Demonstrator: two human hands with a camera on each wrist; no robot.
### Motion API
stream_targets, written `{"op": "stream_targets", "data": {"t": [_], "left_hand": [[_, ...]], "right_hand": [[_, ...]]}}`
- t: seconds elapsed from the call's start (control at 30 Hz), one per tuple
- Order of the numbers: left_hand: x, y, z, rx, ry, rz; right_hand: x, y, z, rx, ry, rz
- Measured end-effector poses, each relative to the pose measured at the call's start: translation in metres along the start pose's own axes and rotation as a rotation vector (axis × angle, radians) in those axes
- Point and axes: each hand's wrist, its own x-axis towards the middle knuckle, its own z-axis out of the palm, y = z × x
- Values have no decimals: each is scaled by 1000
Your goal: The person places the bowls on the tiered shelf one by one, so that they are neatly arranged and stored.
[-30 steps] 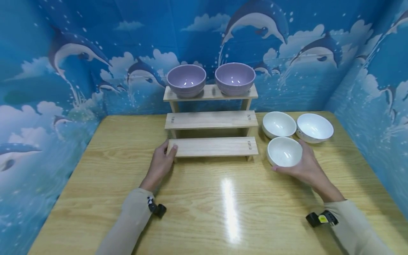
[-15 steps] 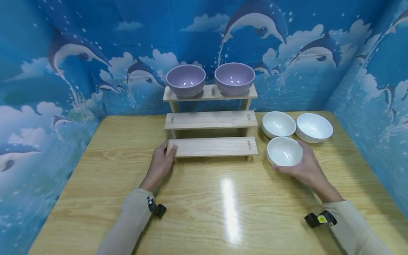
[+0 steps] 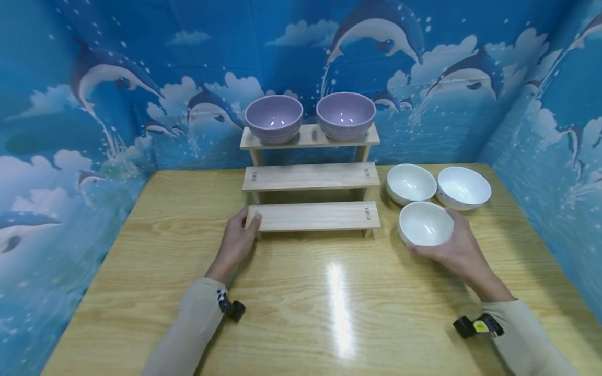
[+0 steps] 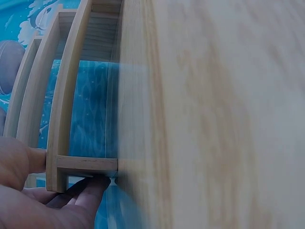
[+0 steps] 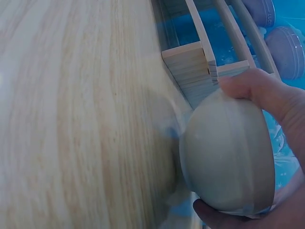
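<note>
At the left end of the rack (image 3: 311,177), the left hand (image 3: 237,237) grips the lowest step, thumb on top and fingers round its end, a hold that probably serves to steady the light frame. Right of the rack, the right hand (image 3: 456,243) grasps the front bowl (image 3: 426,224) from outside, thumb on one wall and fingers on the opposite one; that spread seems meant to keep it upright and the inside untouched. Whether its base meets the table (image 3: 291,308) I cannot tell.

Behind that bowl, also right of the rack, stand a middle bowl (image 3: 411,184) and a far bowl (image 3: 464,187), side by side and mouths up, within easy reach of that hand, it seems. On the rack's top step sit a left purple bowl (image 3: 274,120) and a right purple bowl (image 3: 346,117), a little apart, presumably to balance the load. The two lower steps hold nothing. Behind the rack hangs a dolphin cloth (image 3: 226,47).
</note>
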Motion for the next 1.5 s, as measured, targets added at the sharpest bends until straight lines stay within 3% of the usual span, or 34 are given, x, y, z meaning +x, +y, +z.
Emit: {"op": "stream_targets", "data": {"t": [0.37,0.6,1.5], "left_hand": [[-1,1,0,-10,1,10],[-1,0,0,-32,20,32],[0,0,1,-22,5,2]], "right_hand": [[-6,-8,-5,-52,6,33],[-11,-13,-7,-43,27,-6],[-26,-43,-3,-45,24,-105]]}}
